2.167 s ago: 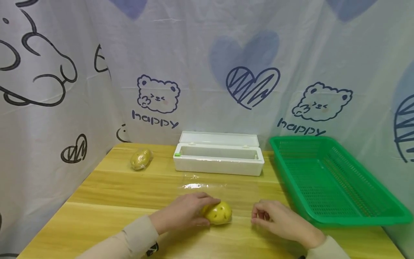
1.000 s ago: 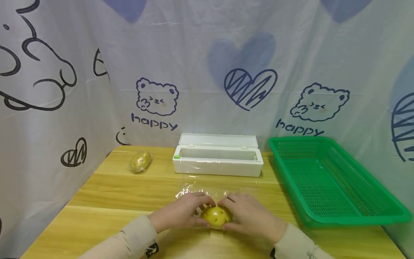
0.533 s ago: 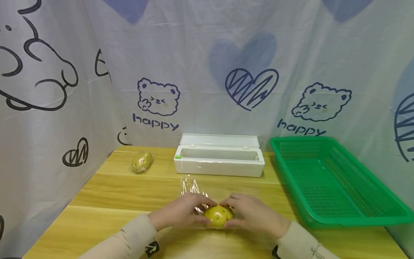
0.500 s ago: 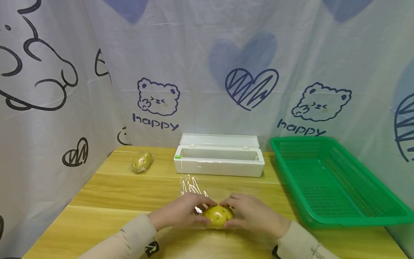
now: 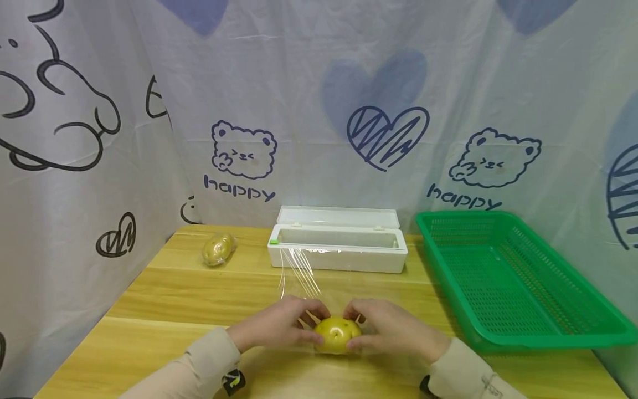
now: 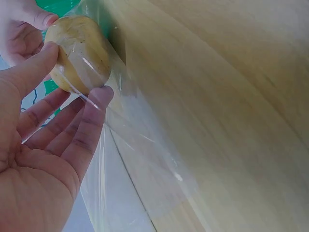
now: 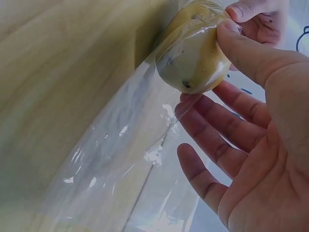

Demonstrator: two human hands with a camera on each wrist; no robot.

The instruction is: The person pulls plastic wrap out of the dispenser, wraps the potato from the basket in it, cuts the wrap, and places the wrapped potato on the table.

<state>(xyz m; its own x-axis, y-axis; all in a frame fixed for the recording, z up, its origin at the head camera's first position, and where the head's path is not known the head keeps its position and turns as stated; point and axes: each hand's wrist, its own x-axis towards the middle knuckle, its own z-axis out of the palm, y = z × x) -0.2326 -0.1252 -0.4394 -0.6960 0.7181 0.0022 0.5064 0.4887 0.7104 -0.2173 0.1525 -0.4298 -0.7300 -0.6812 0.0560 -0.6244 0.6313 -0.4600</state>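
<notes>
Right hand (image 5: 394,331), earlier apart, has come to the potato (image 5: 336,334)

It and the left hand (image 5: 281,325) pinch this potato from both sides, fingers half bent. Clear film (image 7: 130,140) passes around it and stretches toward the white box (image 5: 359,262). Farther, at left, lies a second potato (image 5: 218,249); at right, a green basket (image 5: 553,341).
</notes>
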